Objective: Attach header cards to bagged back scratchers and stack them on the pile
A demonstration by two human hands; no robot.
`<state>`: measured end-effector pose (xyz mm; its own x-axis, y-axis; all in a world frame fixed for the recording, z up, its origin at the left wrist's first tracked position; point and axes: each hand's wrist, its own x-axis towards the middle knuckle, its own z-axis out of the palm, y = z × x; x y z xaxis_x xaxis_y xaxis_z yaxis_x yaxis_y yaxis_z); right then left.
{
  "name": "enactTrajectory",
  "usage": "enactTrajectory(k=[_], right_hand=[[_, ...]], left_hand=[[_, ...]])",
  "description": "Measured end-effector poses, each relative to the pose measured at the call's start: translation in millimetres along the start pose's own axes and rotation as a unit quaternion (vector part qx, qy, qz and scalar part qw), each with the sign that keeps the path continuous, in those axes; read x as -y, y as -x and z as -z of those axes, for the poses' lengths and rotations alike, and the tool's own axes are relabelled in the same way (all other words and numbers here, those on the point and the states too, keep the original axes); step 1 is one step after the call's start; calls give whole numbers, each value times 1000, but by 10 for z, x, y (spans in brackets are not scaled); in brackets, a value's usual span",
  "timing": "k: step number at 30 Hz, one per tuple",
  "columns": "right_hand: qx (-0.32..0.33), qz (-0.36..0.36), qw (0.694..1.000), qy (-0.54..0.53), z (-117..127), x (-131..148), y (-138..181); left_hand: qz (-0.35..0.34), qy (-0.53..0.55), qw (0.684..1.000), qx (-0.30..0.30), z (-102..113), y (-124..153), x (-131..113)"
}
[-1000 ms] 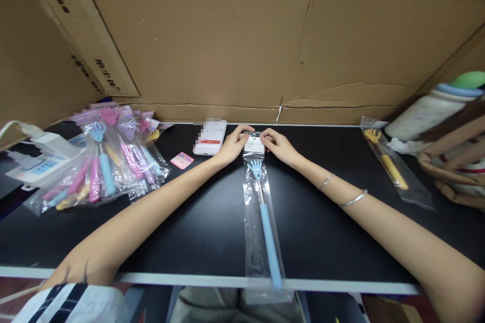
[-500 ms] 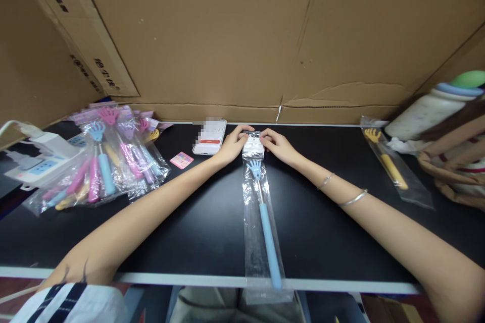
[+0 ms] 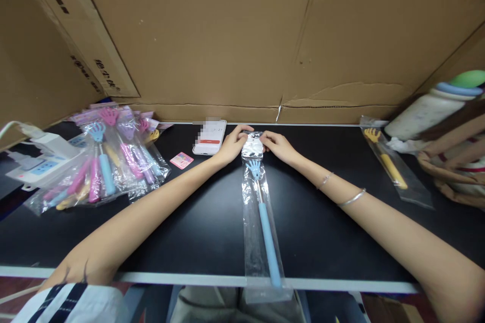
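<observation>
In front of me a blue back scratcher [image 3: 269, 242] with a hand-shaped head lies inside a clear plastic bag [image 3: 252, 257]. The bag's lower end hangs over the table's front edge. At its far end is a white card or folded flap [image 3: 252, 148] under the plastic. My left hand [image 3: 234, 145] grips the left edge of that end, thumb on top. My right hand [image 3: 278, 145] pinches the right edge the same way. Fingers beneath the bag are partly hidden.
Several bagged back scratchers [image 3: 109, 161] are heaped at left beside a power strip [image 3: 41, 166]. A phone [image 3: 209, 137] and a small pink card [image 3: 182, 160] lie near my left hand. At right are a bagged yellow back scratcher [image 3: 390, 166], a bottle [image 3: 424, 113] and a brown-handled bag [image 3: 454, 166].
The top end of the bag has shifted very slightly to the left. Both hands keep their hold in nearly the same place.
</observation>
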<state>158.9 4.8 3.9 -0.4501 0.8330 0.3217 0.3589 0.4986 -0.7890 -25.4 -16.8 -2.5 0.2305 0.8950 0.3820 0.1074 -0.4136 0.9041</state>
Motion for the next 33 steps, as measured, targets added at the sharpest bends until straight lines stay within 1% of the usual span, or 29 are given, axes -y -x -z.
enactTrajectory(k=[15,33], right_hand=[[4,5,1000,-8,2,6,9],[4,-4,1000,-15,-3,16,6]], left_hand=[[-18,-8,1000,6,7,7,-16],[-14,8,1000,15,9,4,7]])
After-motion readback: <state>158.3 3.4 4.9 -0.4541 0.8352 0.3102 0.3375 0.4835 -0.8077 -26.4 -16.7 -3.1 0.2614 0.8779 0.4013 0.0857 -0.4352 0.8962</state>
